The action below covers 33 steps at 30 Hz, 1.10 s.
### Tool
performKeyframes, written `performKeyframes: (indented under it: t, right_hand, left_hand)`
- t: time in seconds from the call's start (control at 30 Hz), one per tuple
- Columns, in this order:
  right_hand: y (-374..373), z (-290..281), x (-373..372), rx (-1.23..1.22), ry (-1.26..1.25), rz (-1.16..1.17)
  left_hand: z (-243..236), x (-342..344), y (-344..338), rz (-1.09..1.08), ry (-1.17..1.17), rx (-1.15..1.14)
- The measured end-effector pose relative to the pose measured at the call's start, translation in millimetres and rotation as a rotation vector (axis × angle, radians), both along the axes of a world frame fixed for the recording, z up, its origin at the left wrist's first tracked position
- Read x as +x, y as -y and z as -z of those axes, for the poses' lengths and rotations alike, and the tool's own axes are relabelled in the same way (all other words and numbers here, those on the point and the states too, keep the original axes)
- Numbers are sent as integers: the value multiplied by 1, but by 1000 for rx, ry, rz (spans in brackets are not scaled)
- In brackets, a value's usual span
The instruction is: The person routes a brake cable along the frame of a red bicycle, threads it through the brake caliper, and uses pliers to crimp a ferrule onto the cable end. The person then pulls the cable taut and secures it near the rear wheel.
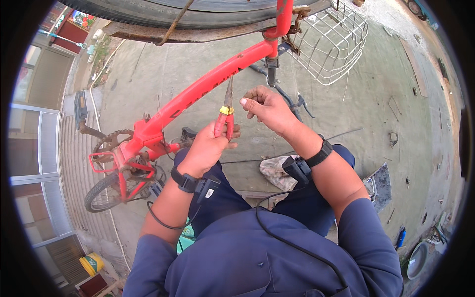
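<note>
My left hand (210, 141) grips red-handled needle-nose pliers (225, 119) with yellow bands, their jaws pointing up in front of a red bicycle frame (193, 94). To their right, my right hand (260, 106) has curled fingers with the thumb near the index finger; whatever they may hold cannot be made out. Above hang a black tyre (208, 12) and a rusty metal strip (128, 32). A fork tube (271, 69) hangs from the frame's upper end, just beyond my right hand.
A white wire basket (329, 44) lies at upper right. The crank (91, 129) and another wheel (96, 195) are at left. A cloth (272, 173), a metal plate (378, 193), a blue cylinder (401, 237) and a basin (418, 260) lie around me. A yellow bucket (91, 263) stands at lower left.
</note>
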State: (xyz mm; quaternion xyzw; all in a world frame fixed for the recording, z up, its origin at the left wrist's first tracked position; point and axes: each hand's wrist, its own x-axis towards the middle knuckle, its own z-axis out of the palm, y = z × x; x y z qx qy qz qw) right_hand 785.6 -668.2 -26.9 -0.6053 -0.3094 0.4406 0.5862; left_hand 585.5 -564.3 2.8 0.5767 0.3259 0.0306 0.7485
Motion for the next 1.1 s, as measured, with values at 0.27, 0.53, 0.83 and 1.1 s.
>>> performKeyframes:
  t: [0.27,0.53,0.83,1.1]
  right_hand:
    - [-13,6,40,-2,-110,105]
    - [-19,7,55,31,-209,161]
    - [-22,6,57,68,-255,172]
    - [-19,1,57,94,-270,188]
  left_hand:
    - [-23,30,-30,70,-47,-134]
    - [-52,45,-55,116,-214,31]
    - [-70,51,-67,208,-336,186]
    - [-85,59,-66,253,-374,253]
